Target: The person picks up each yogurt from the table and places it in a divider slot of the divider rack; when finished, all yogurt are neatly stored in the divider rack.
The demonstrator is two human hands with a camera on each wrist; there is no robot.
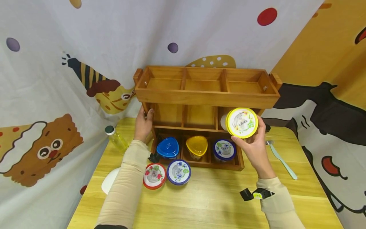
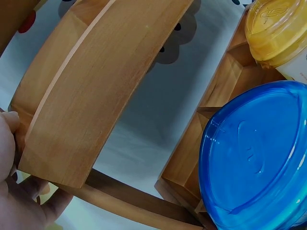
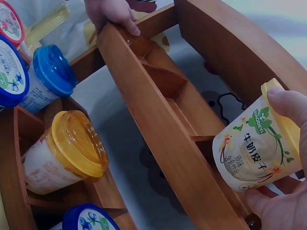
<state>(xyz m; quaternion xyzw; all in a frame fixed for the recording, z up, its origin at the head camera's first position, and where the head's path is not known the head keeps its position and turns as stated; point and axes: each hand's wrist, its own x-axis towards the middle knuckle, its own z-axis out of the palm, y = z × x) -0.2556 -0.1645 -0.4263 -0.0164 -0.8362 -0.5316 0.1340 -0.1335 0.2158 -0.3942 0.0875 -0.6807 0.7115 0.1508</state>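
Note:
A three-tier wooden rack (image 1: 206,98) with divided trays stands on the table. My left hand (image 1: 143,124) grips the left end of its middle tray, as the left wrist view also shows. With my right hand (image 1: 254,143) I hold a yellow-lidded yogurt cup (image 1: 242,123), tilted, at the middle tray's right compartment. The right wrist view shows the cup's printed side (image 3: 256,148) pinched between thumb and fingers. In the bottom tray sit a blue-lidded cup (image 1: 167,147), an amber-lidded cup (image 1: 196,146) and a dark-blue-lidded cup (image 1: 224,149).
A red-lidded cup (image 1: 154,176) and another blue-rimmed cup (image 1: 179,172) stand before the rack. To the left are a bottle with yellow liquid (image 1: 117,139) and a white dish (image 1: 110,180). A mint-handled fork (image 1: 283,160) lies at the right. A patterned curtain (image 1: 114,38) hangs behind.

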